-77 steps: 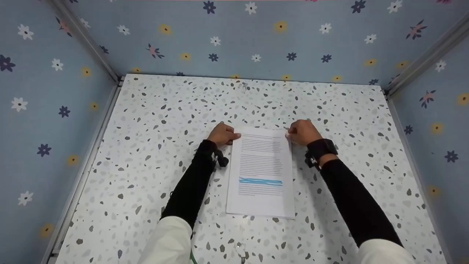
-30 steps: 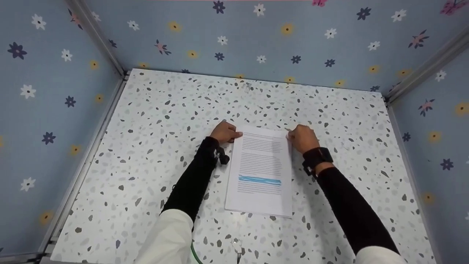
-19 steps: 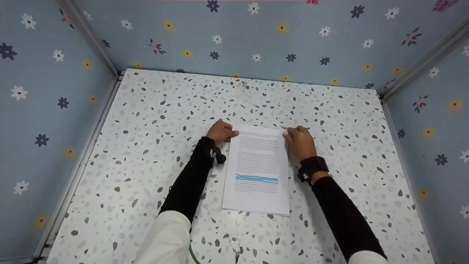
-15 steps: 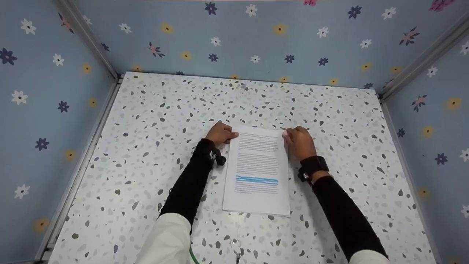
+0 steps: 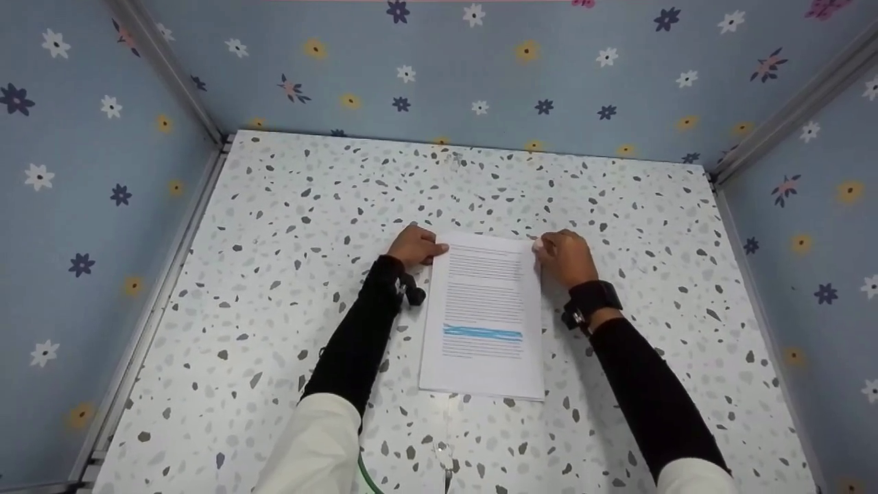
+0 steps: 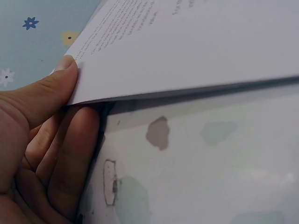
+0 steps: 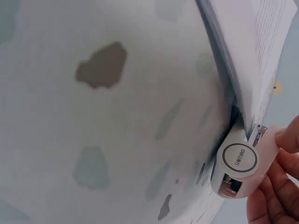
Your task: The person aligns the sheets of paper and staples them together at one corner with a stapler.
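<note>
A stack of printed paper (image 5: 480, 374) lies on the speckled table, its top sheet marked with blue strokes (image 5: 482, 333). My left hand (image 5: 413, 247) pinches the upper left corner, thumb on top and fingers beneath, as the left wrist view also shows. At the upper right corner, my right hand (image 5: 568, 257) grips a small white and pale pink stapler (image 7: 239, 161) between thumb and fingers. In the right wrist view, the edge of the stack runs into the stapler's mouth. The head view shows only a pale bit of the stapler at the fingertips.
The speckled table (image 5: 329, 185) is bounded by blue flowered walls (image 5: 439, 75) at the back and both sides. A green cable (image 5: 368, 473) shows near the left sleeve at the front edge.
My right hand and wrist dipped toward me by half a second ago and have since shifted slightly forward again at the corner. The left hand keeps its pinch; the stack lies nearly still.
</note>
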Demonstrator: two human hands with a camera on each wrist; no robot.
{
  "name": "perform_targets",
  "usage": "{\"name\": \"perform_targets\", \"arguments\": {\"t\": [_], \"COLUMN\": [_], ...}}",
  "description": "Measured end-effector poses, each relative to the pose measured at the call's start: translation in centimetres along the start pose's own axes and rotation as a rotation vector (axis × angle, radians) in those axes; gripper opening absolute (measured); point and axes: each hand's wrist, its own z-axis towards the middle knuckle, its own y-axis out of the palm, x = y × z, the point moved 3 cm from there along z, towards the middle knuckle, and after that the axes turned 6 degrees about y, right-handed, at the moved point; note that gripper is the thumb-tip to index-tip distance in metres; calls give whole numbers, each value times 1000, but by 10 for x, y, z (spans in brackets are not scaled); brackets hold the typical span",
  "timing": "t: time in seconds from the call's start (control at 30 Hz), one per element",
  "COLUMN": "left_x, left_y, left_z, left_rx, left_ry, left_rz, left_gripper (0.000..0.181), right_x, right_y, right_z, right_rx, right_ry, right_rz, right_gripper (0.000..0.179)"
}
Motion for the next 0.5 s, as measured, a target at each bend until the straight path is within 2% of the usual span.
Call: {"name": "perform_targets", "arguments": {"t": [0.2, 0.4, 0.5], "left_x": [-2, 0, 1], "left_y": [0, -1, 0], "left_z": [-2, 0, 1], "left_rx": [-10, -18, -23], "left_ry": [-3, -8, -11], "left_rz": [3, -40, -48], "left_gripper": [47, 51, 50], "right_x": [12, 36, 51], "right_y": [-25, -57, -63], "right_z": [-3, -12, -18], "right_rx": [56, 153, 144], "right_ry": [8, 4, 40], "right_rz": [20, 34, 22], "right_gripper": [21, 26, 25]}}
